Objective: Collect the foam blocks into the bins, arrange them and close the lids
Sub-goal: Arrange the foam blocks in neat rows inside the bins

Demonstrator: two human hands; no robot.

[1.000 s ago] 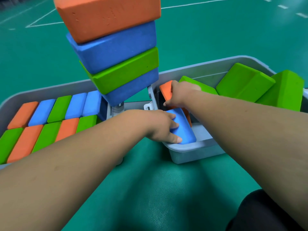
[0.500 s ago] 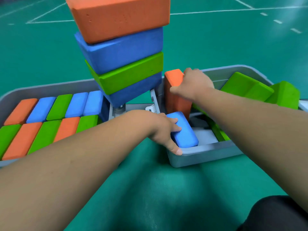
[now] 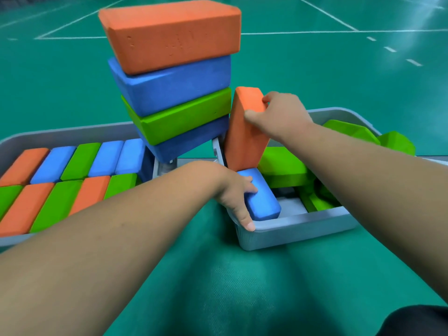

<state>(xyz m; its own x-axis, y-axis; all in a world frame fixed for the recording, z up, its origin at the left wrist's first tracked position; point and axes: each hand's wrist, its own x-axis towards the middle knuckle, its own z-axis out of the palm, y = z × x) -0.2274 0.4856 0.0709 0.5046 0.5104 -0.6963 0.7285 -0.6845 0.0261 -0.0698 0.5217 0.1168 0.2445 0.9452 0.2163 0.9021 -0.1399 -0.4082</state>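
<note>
The right bin point(image 3: 303, 229) sits on the green floor point(image 3: 315, 76). At its left end, the right hand point(image 3: 281, 117) grasps an orange block point(image 3: 244, 132) near the top, thumb on the near face and fingers curled over the upper edge. The block stands on end and leans slightly, its lower end inside the bin. Just in front of it, in the bin's near left corner, lies a blue block point(image 3: 261, 200). The left hand point(image 3: 232, 192) grips this one, fingers curled over its top and the thumb lying along the bin's near rim beside it. Green blocks point(image 3: 283, 163) lie jumbled in the middle and right part of the bin, some tipped against its far wall.

Just left of the bin rises a leaning stack point(image 3: 177, 93) of four blocks: orange on top, then blue, green and blue. The side of the top orange one bears faint embossed marks, too shallow to read. What the stack stands on is hidden.

Further left is a left bin point(image 3: 29, 139), packed with two rows of orange, blue and green blocks set on edge. White lines point(image 3: 303, 33) cross the floor beyond both bins.
</note>
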